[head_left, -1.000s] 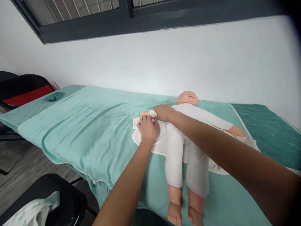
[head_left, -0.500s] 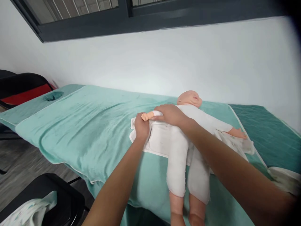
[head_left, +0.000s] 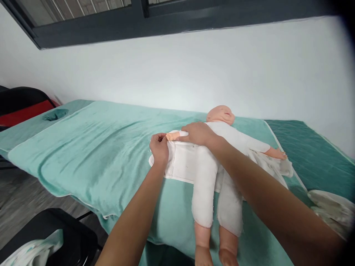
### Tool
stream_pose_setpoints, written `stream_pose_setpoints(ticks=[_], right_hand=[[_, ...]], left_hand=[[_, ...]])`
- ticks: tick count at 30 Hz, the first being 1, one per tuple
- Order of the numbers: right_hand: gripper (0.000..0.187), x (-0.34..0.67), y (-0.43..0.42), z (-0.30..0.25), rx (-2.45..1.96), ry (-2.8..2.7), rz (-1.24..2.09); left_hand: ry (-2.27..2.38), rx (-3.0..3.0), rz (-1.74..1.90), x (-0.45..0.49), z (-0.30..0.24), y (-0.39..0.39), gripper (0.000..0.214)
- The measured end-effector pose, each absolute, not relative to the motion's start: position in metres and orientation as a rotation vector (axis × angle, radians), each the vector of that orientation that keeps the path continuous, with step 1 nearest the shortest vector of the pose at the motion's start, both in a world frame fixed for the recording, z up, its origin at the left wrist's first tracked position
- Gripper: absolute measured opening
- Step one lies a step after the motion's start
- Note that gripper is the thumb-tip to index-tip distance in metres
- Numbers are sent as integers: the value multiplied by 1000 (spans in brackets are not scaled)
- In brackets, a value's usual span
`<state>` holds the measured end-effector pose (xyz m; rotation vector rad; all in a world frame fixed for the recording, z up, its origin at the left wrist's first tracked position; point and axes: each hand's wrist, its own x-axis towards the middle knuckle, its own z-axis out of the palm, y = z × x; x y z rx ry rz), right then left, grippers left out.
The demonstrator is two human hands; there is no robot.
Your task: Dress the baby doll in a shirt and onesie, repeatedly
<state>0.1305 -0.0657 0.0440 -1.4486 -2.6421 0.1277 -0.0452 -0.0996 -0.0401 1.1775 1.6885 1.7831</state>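
Observation:
A baby doll (head_left: 204, 188) with a white cloth body lies on its back, head toward the wall and feet toward me. Spread beneath it is a white baby garment (head_left: 182, 162), reaching out on both sides. My right hand (head_left: 198, 133) is wrapped round the doll's forearm on the left side, just above its small bare hand (head_left: 172, 136). Beside that small hand, my left hand (head_left: 160, 148) pinches the garment's edge, thumb and forefinger together. The doll's other arm (head_left: 266, 146) stretches out to the right over crumpled white cloth.
A turquoise sheet (head_left: 97, 147) covers the padded table, which has a face hole (head_left: 55, 114) at its left end. White cloth (head_left: 332, 207) lies at the right edge. A black chair (head_left: 52, 229) holds patterned cloth (head_left: 33, 253). The wall (head_left: 166, 77) stands behind.
My left hand has turned, and its thumb and forefinger now show pinched together by the doll's hand. My right hand stays on the doll's forearm. The view has shifted slightly.

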Motion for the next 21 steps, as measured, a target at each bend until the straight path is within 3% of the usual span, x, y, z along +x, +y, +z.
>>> stream_pose_setpoints(ticks=[9,21], right_hand=[[53,129,-69,40,-1489,-2654,34],[52,114,-63,27,-1430,-2684,-67]], left_hand=[[1727,1458,1871,-41,-33,-107,16],[1600,1847,1792,-33,-33,-115,18]])
